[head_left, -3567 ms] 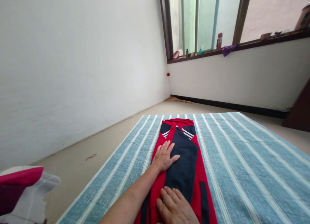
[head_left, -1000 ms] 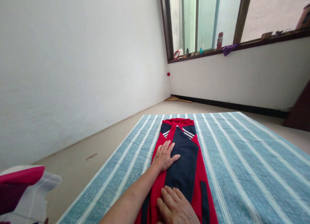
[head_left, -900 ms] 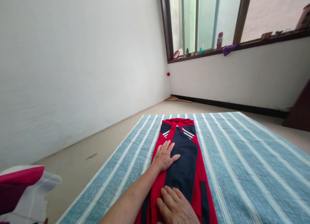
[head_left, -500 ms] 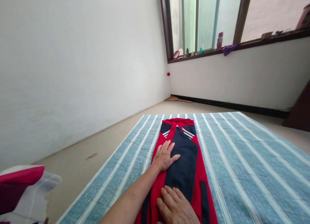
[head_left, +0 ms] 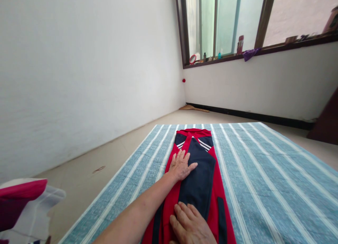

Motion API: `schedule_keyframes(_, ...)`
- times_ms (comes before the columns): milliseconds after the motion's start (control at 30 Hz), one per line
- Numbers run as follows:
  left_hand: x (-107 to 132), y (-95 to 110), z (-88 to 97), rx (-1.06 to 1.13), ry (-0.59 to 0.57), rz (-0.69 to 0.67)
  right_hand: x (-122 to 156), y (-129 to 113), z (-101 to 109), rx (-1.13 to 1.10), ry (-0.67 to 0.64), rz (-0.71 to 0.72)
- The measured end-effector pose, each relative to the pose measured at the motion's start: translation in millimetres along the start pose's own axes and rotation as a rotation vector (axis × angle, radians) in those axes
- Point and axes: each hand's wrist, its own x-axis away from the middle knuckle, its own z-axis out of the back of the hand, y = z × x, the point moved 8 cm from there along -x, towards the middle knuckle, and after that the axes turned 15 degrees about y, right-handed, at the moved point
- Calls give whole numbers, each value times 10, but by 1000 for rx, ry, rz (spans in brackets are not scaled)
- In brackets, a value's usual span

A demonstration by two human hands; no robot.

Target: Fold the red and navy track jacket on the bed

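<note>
A red and navy jacket point(head_left: 199, 170) with white stripes near its collar lies folded into a long narrow strip, collar end away from me. My left hand point(head_left: 181, 165) rests flat on its middle, fingers stretched out and thumb apart, across the seam of red and navy. Closer to me, my right hand point(head_left: 192, 223) lies palm down on the lower part of the jacket, its fingers extended and lying flat. Neither hand grips the cloth. The near end of the jacket runs out of view at the bottom edge.
Under the jacket spreads a blue and white striped cloth point(head_left: 253, 173). Pink, purple and white fabric point(head_left: 23, 201) sits at the lower left. A broom point(head_left: 195, 108) lies on the floor in the corner. Along the windowsill stand a bottle point(head_left: 240, 44), a round mirror point(head_left: 192, 59) and a purple cloth point(head_left: 250, 54).
My left hand has slid slightly up the jacket, away from me. My right hand and the jacket stay in nearly the same place.
</note>
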Motion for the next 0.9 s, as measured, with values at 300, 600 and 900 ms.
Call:
schedule_keyframes(300, -23, 237, -147, 24, -8, 2, -49, -2, 33, -19, -19, -25)
schedule_keyframes(600, -18, 200, -187, 34, -5, 9, -63, -13, 29, -27, -53, -50)
schedule_keyframes(900, -10, 196, -201, 39, 7, 7, -31, -4, 25, -30, 44, -33)
